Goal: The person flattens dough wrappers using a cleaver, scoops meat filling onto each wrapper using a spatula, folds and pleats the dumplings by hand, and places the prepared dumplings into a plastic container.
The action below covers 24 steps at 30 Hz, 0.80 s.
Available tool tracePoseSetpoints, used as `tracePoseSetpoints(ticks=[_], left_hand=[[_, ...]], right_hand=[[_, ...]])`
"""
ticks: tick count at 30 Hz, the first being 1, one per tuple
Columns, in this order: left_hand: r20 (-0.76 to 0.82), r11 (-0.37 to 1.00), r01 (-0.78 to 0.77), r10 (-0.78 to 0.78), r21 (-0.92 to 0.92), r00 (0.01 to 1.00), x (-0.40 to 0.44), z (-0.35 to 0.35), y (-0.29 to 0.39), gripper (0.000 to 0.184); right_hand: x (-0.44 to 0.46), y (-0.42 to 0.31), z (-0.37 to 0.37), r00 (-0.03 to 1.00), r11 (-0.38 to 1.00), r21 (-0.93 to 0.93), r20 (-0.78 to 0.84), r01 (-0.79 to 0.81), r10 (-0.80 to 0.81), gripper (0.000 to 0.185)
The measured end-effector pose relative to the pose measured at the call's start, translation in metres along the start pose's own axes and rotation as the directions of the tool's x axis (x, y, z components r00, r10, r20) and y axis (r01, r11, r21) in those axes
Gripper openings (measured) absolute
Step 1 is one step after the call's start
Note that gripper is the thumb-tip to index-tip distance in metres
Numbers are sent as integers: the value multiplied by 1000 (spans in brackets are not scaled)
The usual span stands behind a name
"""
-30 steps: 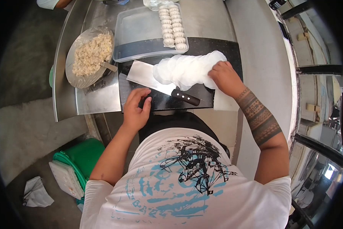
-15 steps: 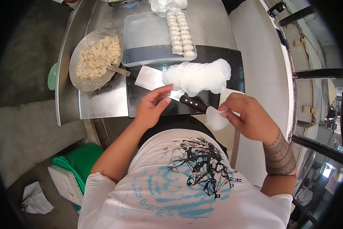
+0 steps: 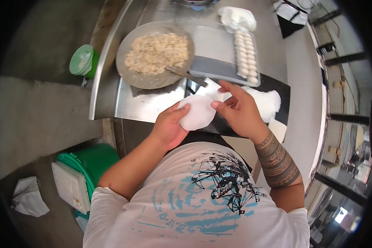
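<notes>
A round white wrapper (image 3: 197,113) lies across the fingers of my left hand (image 3: 169,126), with the thumb pressed on its left edge. My right hand (image 3: 241,109) is at the wrapper's right side, thumb near its edge and fingers apart. Behind it, more white wrappers (image 3: 266,101) are spread on the black board (image 3: 283,87). The cleaver's blade (image 3: 212,89) shows partly beyond my hands. Up and to the left is a bowl (image 3: 124,62) of chopped filling (image 3: 157,51), with a spatula (image 3: 188,75) resting in it.
Two rows of pleated dumplings (image 3: 246,56) sit in a clear plastic tray (image 3: 212,45), beside a white plastic bag (image 3: 237,18). A green bucket (image 3: 93,62) stands left of the steel counter (image 3: 126,101). A green bin (image 3: 99,159) is at lower left.
My right hand took one wrapper from the spread and brought it over to my left hand, which now holds it. The view has shifted left, toward the bowl.
</notes>
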State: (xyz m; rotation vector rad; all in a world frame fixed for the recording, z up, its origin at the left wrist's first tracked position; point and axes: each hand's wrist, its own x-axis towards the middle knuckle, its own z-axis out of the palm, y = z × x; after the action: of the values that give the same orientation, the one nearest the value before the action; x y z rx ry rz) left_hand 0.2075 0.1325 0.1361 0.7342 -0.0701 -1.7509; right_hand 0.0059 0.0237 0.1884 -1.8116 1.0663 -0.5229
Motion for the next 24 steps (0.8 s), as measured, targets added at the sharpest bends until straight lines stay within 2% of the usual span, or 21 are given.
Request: tracePoseSetpoints(ticks=[1, 3, 4, 5, 6, 7, 8, 10, 11, 12, 14, 16, 18, 20, 21, 24], left_hand=[[-38, 999, -41, 42, 27, 998, -6, -9, 10, 43], [-111, 991, -107, 116, 85, 987, -19, -25, 27, 41], [-35, 848, -194, 242, 493, 970, -27, -29, 35, 42], [84, 541, -253, 317, 802, 945, -38, -31, 44, 44], [223, 128, -277, 329, 952, 918, -46, -35, 52, 46], [316, -68, -311, 324, 948, 892, -45, -49, 53, 51], [362, -158, -327, 318, 932, 876, -49, -62, 58, 52], [449, -334, -349, 295, 875, 843, -56, -67, 77, 54], [447, -377, -303, 390, 875, 805, -59, -71, 89, 57], [440, -308, -321, 502, 896, 745, -62, -75, 104, 53], [205, 69, -334, 667, 940, 716, -64, -92, 129, 45], [4, 496, -355, 578, 793, 816, -61, -134, 149, 42], [-157, 822, -305, 424, 481, 892, -55, -152, 147, 40], [-267, 976, -208, 217, 61, 939, -47, -155, 133, 38], [-297, 987, -156, 140, -33, 945, -45, -148, 127, 36], [-356, 976, -182, 213, 119, 910, -41, -145, 109, 37]], right_hand=[[9, -7, 9, 994, 991, -89, -40, 96, -100, 45], [31, -15, 33, 930, 872, -341, 12, 350, -368, 46], [42, -17, 46, 873, 767, -452, 56, 455, -485, 47], [52, -19, 64, 875, 777, -420, 102, 469, -473, 39], [64, -18, 80, 884, 728, -518, 141, 450, -446, 33], [76, -15, 95, 893, 666, -610, 176, 429, -414, 27], [88, -8, 108, 902, 594, -694, 206, 408, -379, 21], [100, 0, 114, 935, 548, -771, 176, 326, -309, 17], [102, 3, 109, 946, 531, -792, 178, 301, -271, 18], [103, 2, 104, 956, 513, -813, 179, 277, -233, 18], [103, -15, 96, 970, 491, -836, 198, 244, -144, 19], [101, -45, 89, 975, 489, -845, 216, 217, -61, 19], [112, -48, 97, 967, 506, -825, 221, 253, -123, 20], [127, -43, 105, 960, 509, -814, 244, 280, -137, 21], [136, -33, 111, 957, 505, -813, 265, 290, -122, 22], [138, -24, 111, 950, 530, -793, 300, 298, -86, 25]])
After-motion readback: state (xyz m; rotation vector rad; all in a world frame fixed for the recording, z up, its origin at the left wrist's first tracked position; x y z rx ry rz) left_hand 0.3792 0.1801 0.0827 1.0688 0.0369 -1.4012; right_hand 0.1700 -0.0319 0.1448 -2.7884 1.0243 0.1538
